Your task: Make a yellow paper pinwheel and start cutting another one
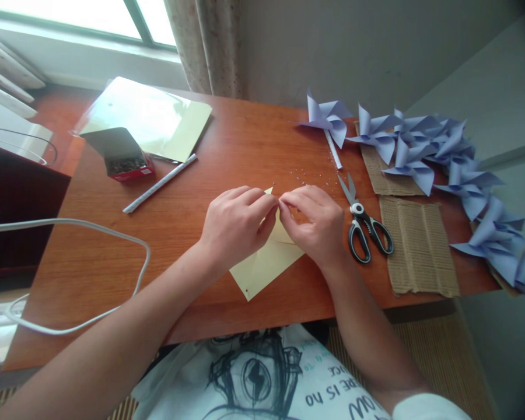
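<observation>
A square of pale yellow paper (262,265) lies on the table in front of me, partly covered by both hands. Its near corner carries a small dark hole or dot, and cut or fold lines run inward. My left hand (242,219) is closed in a pinch above the paper's left side. Opposite it, my right hand (315,219) pinches too, thumb against forefinger. The fingertips of both hands meet over the paper; whatever they hold is hidden or too small to name. Scissors (359,219) with black and grey handles lie slightly open beside my right hand.
Several blue paper pinwheels (452,137) line the table's right side, one on a paper stick (332,149). Corrugated cardboard (420,245) lies there. Leftward are a rolled paper tube (160,182), an open red box (133,169), a yellow paper stack (196,122) and a white cable (144,245).
</observation>
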Demonstrator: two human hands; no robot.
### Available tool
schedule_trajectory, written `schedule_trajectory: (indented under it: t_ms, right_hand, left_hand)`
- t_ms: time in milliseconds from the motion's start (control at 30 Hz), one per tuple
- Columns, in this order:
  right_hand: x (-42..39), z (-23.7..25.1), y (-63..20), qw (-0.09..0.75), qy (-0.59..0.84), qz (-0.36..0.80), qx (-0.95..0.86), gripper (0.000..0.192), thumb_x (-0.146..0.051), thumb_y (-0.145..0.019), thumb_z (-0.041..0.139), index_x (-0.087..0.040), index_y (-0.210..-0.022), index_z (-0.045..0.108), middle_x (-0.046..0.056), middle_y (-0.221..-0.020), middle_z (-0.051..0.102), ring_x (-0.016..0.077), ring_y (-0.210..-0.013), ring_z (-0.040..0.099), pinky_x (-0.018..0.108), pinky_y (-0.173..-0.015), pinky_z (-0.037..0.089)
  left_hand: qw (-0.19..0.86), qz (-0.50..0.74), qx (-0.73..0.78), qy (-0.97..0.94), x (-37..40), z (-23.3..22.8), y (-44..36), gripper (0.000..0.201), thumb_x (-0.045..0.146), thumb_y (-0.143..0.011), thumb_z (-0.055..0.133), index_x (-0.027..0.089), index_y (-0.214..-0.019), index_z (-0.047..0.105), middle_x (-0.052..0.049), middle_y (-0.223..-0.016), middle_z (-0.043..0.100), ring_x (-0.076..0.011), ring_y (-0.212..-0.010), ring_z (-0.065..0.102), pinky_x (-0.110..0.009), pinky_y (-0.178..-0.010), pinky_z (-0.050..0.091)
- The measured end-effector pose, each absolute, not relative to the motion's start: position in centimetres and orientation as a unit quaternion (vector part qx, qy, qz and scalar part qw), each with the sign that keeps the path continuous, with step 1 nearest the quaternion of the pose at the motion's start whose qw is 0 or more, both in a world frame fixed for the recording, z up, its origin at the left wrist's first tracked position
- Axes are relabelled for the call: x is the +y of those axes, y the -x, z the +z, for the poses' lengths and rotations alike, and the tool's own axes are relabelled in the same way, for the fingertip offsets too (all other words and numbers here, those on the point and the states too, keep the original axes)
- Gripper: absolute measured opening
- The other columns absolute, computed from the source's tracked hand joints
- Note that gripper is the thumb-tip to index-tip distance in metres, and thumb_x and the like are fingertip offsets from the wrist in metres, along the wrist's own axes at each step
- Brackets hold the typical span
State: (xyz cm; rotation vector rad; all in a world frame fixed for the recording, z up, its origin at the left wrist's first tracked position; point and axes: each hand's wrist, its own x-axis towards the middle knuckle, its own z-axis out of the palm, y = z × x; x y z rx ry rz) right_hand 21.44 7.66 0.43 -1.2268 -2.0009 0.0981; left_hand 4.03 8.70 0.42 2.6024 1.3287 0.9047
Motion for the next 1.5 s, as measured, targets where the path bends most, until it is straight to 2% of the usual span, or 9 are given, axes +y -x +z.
schedule_trajectory:
  t_ms: [133, 367, 500, 667, 800, 933, 1233, 1367, 1500]
  right_hand:
    - [7.6, 0.6, -21.3, 0.39, 0.49, 0.082, -0.775, 0.012, -0.02, -0.095, 0.058, -0.024, -0.086, 0.065, 0.004, -0.082, 0.07, 0.02, -0.079, 0.063, 0.035, -0.077, 0.051]
    - [7.5, 1.2, -21.3, 0.438, 0.507, 0.196, -0.716, 0.008, -0.019, -0.091, 0.062, -0.025, -0.088, 0.066, 0.0, -0.081, 0.069, 0.016, -0.072, 0.064, 0.031, -0.068, 0.053]
    - [7.5, 1.2, -21.2, 0.438, 0.511, 0.202, -0.712, 0.007, -0.021, -0.092, 0.063, -0.024, -0.086, 0.066, 0.0, -0.08, 0.069, 0.0152, -0.071, 0.063, 0.031, -0.068, 0.053]
    - [7.6, 0.7, -21.2, 0.43, 0.505, 0.147, -0.734, 0.008, -0.02, -0.093, 0.062, -0.023, -0.087, 0.065, 0.001, -0.08, 0.068, 0.0157, -0.072, 0.063, 0.031, -0.069, 0.052]
    - [7.6, 0.2, -21.3, 0.403, 0.494, 0.068, -0.767, 0.009, -0.02, -0.095, 0.059, -0.025, -0.09, 0.065, 0.004, -0.084, 0.07, 0.0199, -0.08, 0.064, 0.035, -0.076, 0.051]
    - [7.6, -0.2, -21.3, 0.391, 0.476, 0.01, -0.787, 0.008, -0.02, -0.096, 0.06, -0.025, -0.095, 0.066, 0.005, -0.086, 0.072, 0.0216, -0.081, 0.064, 0.036, -0.076, 0.05]
    - [7.4, -0.1, -21.1, 0.384, 0.47, 0.0, -0.795, 0.01, -0.019, -0.095, 0.061, -0.025, -0.097, 0.069, 0.006, -0.087, 0.072, 0.0223, -0.08, 0.063, 0.037, -0.076, 0.051]
    - [7.1, 0.9, -21.0, 0.427, 0.471, 0.098, -0.766, 0.01, -0.019, -0.094, 0.061, -0.024, -0.094, 0.07, 0.006, -0.088, 0.073, 0.0216, -0.084, 0.066, 0.038, -0.079, 0.054]
    - [7.3, 1.3, -21.5, 0.469, 0.502, 0.336, -0.644, 0.012, -0.027, -0.096, 0.061, -0.024, -0.093, 0.072, 0.003, -0.091, 0.075, 0.0182, -0.084, 0.07, 0.033, -0.074, 0.059]
  left_hand:
    - [0.109, 0.322, 0.459, -0.821, 8.7, 0.7, -4.1, 0.019, 0.022, -0.093, 0.052, 0.02, -0.085, 0.069, -0.005, -0.08, 0.075, -0.0193, -0.075, 0.067, -0.031, -0.07, 0.05]
    - [0.292, 0.407, 0.481, -0.719, 9.0, 1.4, -4.2, 0.008, 0.019, -0.086, 0.063, 0.019, -0.08, 0.068, 0.0, -0.072, 0.072, -0.0129, -0.064, 0.066, -0.023, -0.062, 0.051]
    - [0.332, 0.415, 0.477, -0.7, 9.0, 1.4, -4.2, 0.008, 0.019, -0.086, 0.064, 0.018, -0.08, 0.069, 0.0, -0.07, 0.07, -0.0117, -0.063, 0.064, -0.022, -0.06, 0.051]
    - [0.315, 0.407, 0.472, -0.716, 8.8, 1.2, -4.4, 0.009, 0.019, -0.086, 0.063, 0.017, -0.079, 0.068, -0.001, -0.071, 0.071, -0.0122, -0.064, 0.066, -0.022, -0.062, 0.051]
    - [0.258, 0.388, 0.484, -0.741, 8.8, 1.0, -4.4, 0.009, 0.02, -0.087, 0.062, 0.019, -0.08, 0.068, -0.001, -0.073, 0.073, -0.0139, -0.066, 0.067, -0.024, -0.062, 0.05]
    - [0.216, 0.376, 0.493, -0.754, 8.8, 0.8, -4.3, 0.009, 0.021, -0.088, 0.061, 0.02, -0.082, 0.068, -0.001, -0.075, 0.074, -0.0151, -0.068, 0.068, -0.025, -0.064, 0.05]
    - [0.135, 0.355, 0.485, -0.787, 8.6, 0.6, -4.3, 0.013, 0.022, -0.09, 0.055, 0.02, -0.085, 0.067, -0.004, -0.082, 0.075, -0.0177, -0.074, 0.067, -0.029, -0.07, 0.05]
    - [0.164, 0.368, 0.481, -0.779, 8.7, 0.8, -4.2, 0.012, 0.02, -0.09, 0.056, 0.02, -0.085, 0.067, -0.003, -0.08, 0.074, -0.0166, -0.072, 0.067, -0.028, -0.068, 0.049]
    - [0.252, 0.402, 0.458, -0.752, 8.9, 1.1, -4.0, 0.01, 0.017, -0.089, 0.059, 0.02, -0.085, 0.068, -0.001, -0.079, 0.074, -0.0141, -0.07, 0.067, -0.025, -0.067, 0.051]
